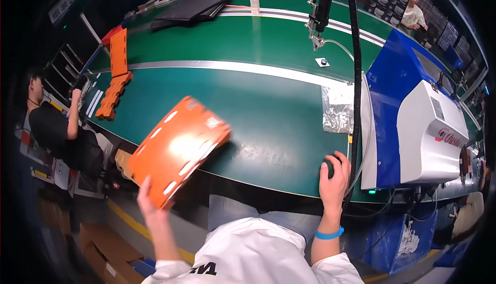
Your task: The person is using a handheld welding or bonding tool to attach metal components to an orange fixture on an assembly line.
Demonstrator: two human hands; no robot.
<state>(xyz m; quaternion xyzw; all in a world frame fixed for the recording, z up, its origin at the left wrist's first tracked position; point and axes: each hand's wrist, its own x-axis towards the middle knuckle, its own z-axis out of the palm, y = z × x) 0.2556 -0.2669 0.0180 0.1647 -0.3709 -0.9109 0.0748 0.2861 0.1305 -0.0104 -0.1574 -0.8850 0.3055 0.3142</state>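
Note:
My left hand (150, 201) grips the near corner of a flat orange plastic panel (178, 147) with slots along its edges. The panel is tilted, and its far part reaches over the green work table (263, 118). Only part of the left thumb and fingers shows; the rest is behind the panel. My right hand (335, 178), with a blue band on the wrist, hovers at the table's near edge beside a black cable. Its fingers are apart and hold nothing. A clear plastic bag (338, 116) lies on the table beyond it.
A blue and white machine (408, 124) stands at the right. An electric screwdriver (323, 5) hangs above the table. More orange panels (118, 51) lie at the far left, near stacked black sheets (191, 12). Co-workers sit at left (57, 124) and far right (413, 12).

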